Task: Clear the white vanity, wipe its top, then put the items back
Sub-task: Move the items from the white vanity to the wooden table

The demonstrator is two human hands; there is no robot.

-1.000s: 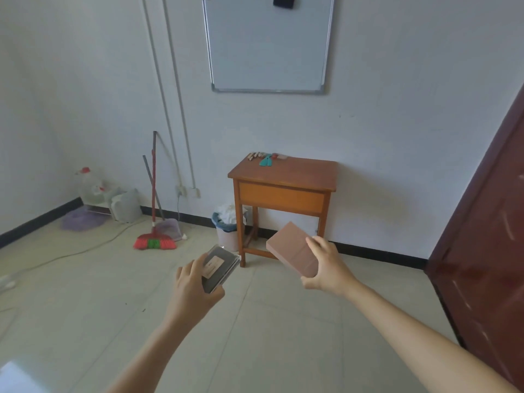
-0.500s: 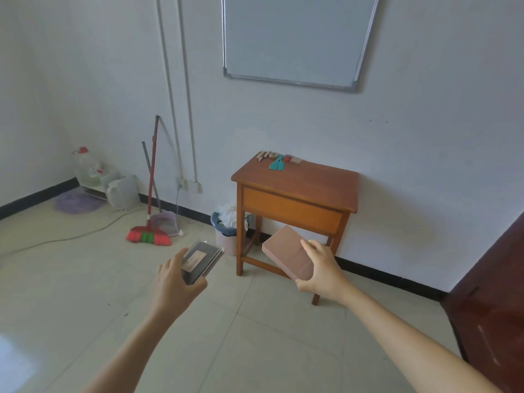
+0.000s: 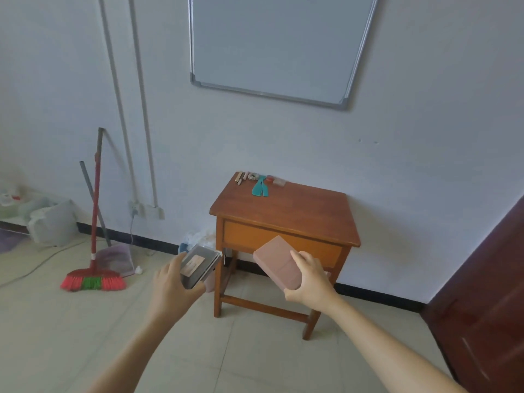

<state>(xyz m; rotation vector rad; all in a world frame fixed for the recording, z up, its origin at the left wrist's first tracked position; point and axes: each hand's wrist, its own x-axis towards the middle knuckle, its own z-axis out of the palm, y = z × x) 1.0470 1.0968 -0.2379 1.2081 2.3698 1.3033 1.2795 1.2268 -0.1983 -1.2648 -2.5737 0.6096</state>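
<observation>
**Both hands full before the wooden table**

The left hand (image 3: 173, 282) gripped a dark case (image 3: 200, 265) with a pale label on top. The right hand (image 3: 309, 279) clutched a pink box (image 3: 276, 260), tilted, held in front of the table's (image 3: 297, 214) drawer. The table stood against the wall under a whiteboard (image 3: 278, 43). A teal comb (image 3: 261, 188) and small items lay at its back edge. A broom (image 3: 93, 251) leaned at left. No white vanity was in view.

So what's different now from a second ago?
The person has walked closer to the wooden table, which looks bigger. The left hand still holds the dark case and the right hand the pink box. The small things on the table haven't moved.
</observation>
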